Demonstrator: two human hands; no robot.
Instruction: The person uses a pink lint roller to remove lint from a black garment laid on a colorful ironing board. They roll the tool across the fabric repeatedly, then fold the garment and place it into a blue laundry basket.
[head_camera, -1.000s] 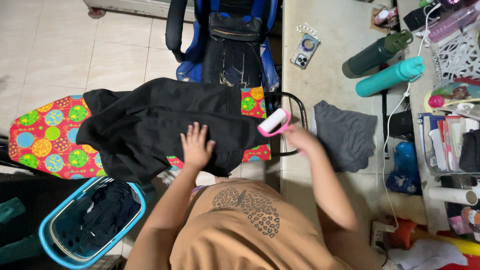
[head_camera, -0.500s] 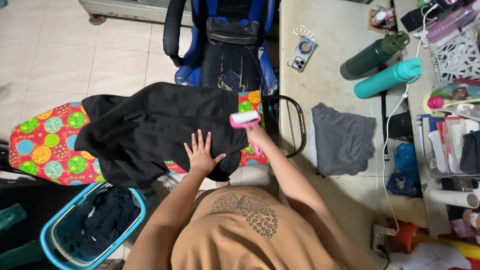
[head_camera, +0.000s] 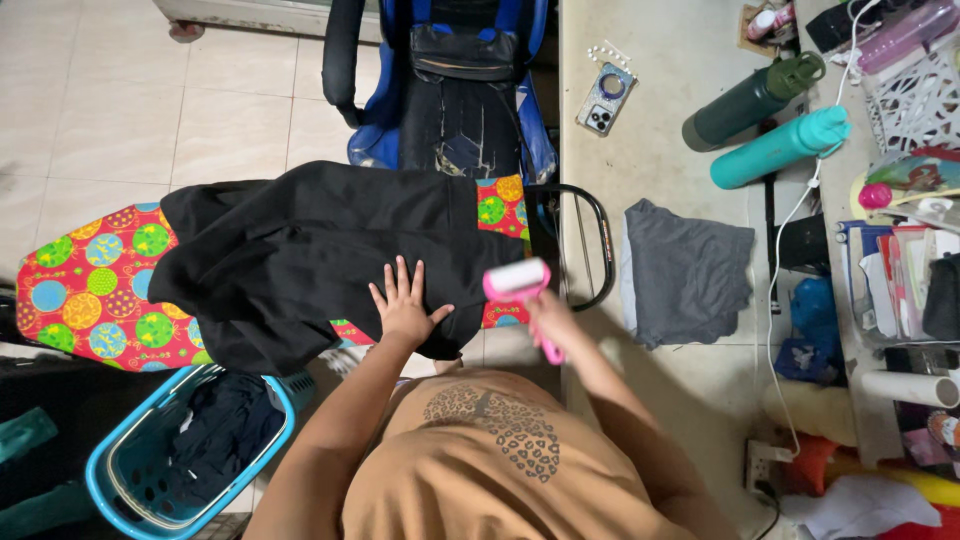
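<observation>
Pressing flat on the black garment (head_camera: 330, 250), the left hand (head_camera: 405, 305) lies open, fingers spread, palm down near the cloth's lower edge; right hand (head_camera: 545, 318) is closed around the pink handle of a lint roller (head_camera: 517, 280), the white roll sitting at the garment's right end; nearest the body, a blue laundry basket (head_camera: 115, 495) with dark clothes in it stands on the floor at lower left; the garment is draped across a colourful spotted ironing board (head_camera: 90, 295), covering most of it and hanging over the near side; it looks soft, light and limp, likely to bunch or slide under the roller, so pinning it flat with a palm just beside the rolled patch seems the sensible hold; the roller looks light and rigid, best held by its handle; to the right, on the tabletop (head_camera: 650, 150), a folded grey cloth (head_camera: 690, 275); farther off, a phone (head_camera: 605, 100), a dark green bottle (head_camera: 750, 100) and a teal bottle (head_camera: 780, 145) lying near each other; beyond the board, a blue and black chair (head_camera: 460, 90).
</observation>
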